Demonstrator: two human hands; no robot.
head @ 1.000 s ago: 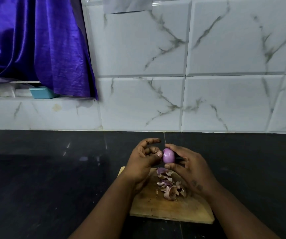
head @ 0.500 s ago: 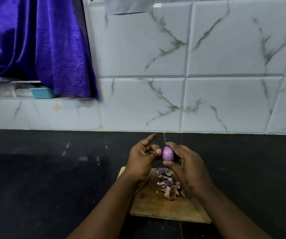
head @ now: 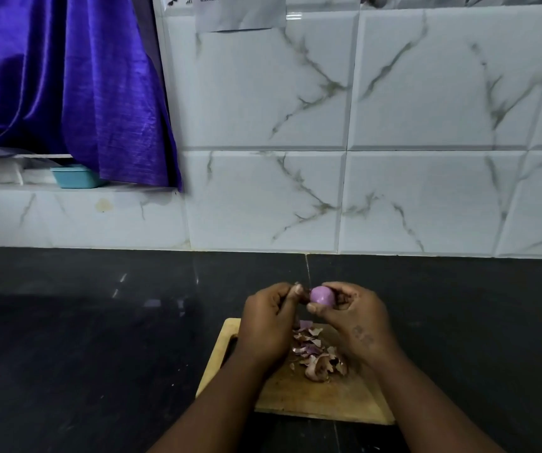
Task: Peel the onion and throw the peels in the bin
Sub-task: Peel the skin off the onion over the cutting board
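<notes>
Gripping a small purple onion [head: 321,295] between its thumb and curled fingers, the person's right hand [head: 356,322] is holding the bulb in the air above a wooden cutting board [head: 315,403]. The thumb is pressing against the underside of the onion while the fingers are wrapping over its top and far side. The left hand [head: 268,325], its fingers likewise curled, is pinching at the onion's left end with its fingertips [head: 297,289]; whether a shred of skin is lying between them is too small to tell. The exposed face of the onion is showing smooth and glossy.

Directly beneath the hands, a loose heap of peels [head: 317,358], papery brown and purple, is lying on the far half of the board, partly hidden by the hands. The board is sitting on a dark stone counter [head: 83,338], towards the near edge of the view. Behind the counter, a wall of white marble-patterned tiles [head: 426,109] is rising to the top of the view, with a sheet of paper [head: 240,14] hanging on it near the top. To the left, a shiny purple curtain [head: 67,86] is draping down over a tiled ledge [head: 67,192], where a small teal container [head: 75,178] is sitting just beside the curtain's hem.
</notes>
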